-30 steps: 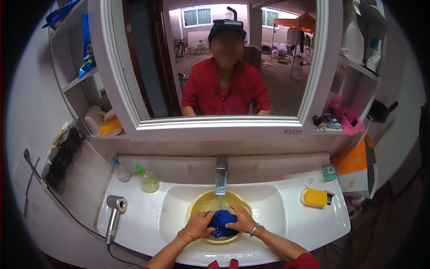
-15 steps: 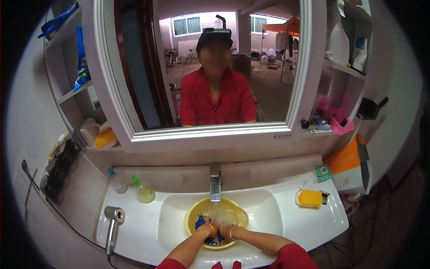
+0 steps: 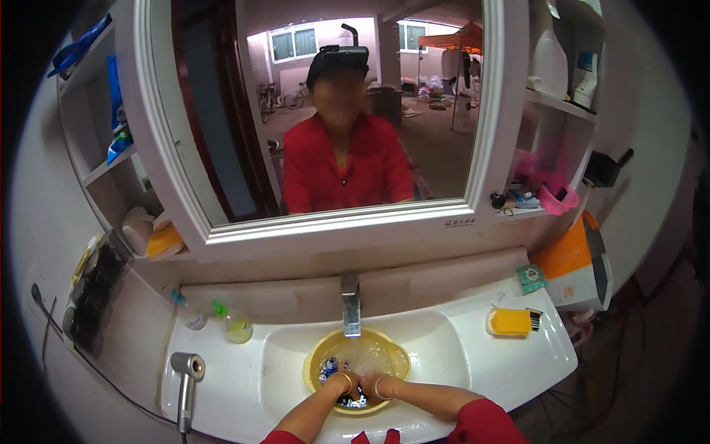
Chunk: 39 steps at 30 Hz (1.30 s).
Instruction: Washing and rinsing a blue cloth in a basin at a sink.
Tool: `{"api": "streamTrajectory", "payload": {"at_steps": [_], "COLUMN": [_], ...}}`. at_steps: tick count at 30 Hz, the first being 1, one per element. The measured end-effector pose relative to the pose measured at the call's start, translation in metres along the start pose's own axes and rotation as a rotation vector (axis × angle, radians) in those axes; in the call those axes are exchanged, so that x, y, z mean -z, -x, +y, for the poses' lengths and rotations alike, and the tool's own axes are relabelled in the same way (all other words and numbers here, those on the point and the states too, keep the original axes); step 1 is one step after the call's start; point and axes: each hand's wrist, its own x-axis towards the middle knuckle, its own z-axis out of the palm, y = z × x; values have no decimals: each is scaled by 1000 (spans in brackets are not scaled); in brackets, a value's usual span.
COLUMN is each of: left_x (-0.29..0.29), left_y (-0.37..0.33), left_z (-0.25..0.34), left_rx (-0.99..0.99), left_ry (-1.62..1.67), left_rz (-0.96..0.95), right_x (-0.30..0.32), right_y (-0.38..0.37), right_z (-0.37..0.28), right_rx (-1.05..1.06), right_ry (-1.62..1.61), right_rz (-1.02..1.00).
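Both hands have gone down into the yellow basin (image 3: 401, 357) since one second ago, when they lay on top of a bunched blue cloth; compared with half a second ago, they remain low in the water. The basin stands in the white sink (image 3: 438, 355), beneath the square tap (image 3: 350, 305), from which water runs into it.

Pose: the left forearm (image 3: 310, 409) enters from the lower edge and slopes up and to the right; the right forearm (image 3: 429, 399) enters from the lower right, out of a red sleeve (image 3: 484, 423), and slopes up and to the left. They converge at the basin's front half. The left hand (image 3: 353, 384) and the right hand (image 3: 370, 382) point downward, close beside each other, wrists just above the water. A gold-coloured bangle (image 3: 345, 382) is on the left wrist and a silver-coloured one on the right.

State of the hands: the fingers are hidden by water and wrists; whether they grip or lie spread cannot be told.

The blue cloth (image 3: 329, 367) is in the basin, mostly under water, with a blue part showing left of the left hand.

On the white desk (image 3: 506, 370) around the sink, a grey hair dryer (image 3: 186, 385) lies at left and a yellow block (image 3: 509, 322) at right.
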Motion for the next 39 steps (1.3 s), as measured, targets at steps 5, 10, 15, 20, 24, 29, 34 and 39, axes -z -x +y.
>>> {"api": "streamTrajectory", "payload": {"at_steps": [5, 10, 15, 20, 24, 29, 34, 39], "left_x": [-32, 5, -8, -29, -45, -59, -85, -102], "left_y": [-27, 13, -8, -32, -56, -78, -89, -102], "left_z": [-20, -8, -35, -48, -58, -73, -81, -83], "left_rx": [45, -108, -124, -111, -105, -71, -17, 8], "left_ry": [-29, 250, 287, 271, 224, 142, 75, -18], "left_rz": [-136, -93, -61, -39, -35, -16, -6, -9], "right_x": [5, 4, 19, 26, 15, 16, 20, -11], "right_y": [-1, 3, 10, 0, -13, -1, 4, -31], "right_z": [-6, -7, -4, -4, 4, 3, -2, 11], "right_rx": [152, 124, 159, 212, 218, 219, 236, 240], "right_ry": [39, 26, -105, 31, -16, -131, -94, -37], "right_rz": [-58, -35, -43, -111, -141, 75, 21, -61]}}
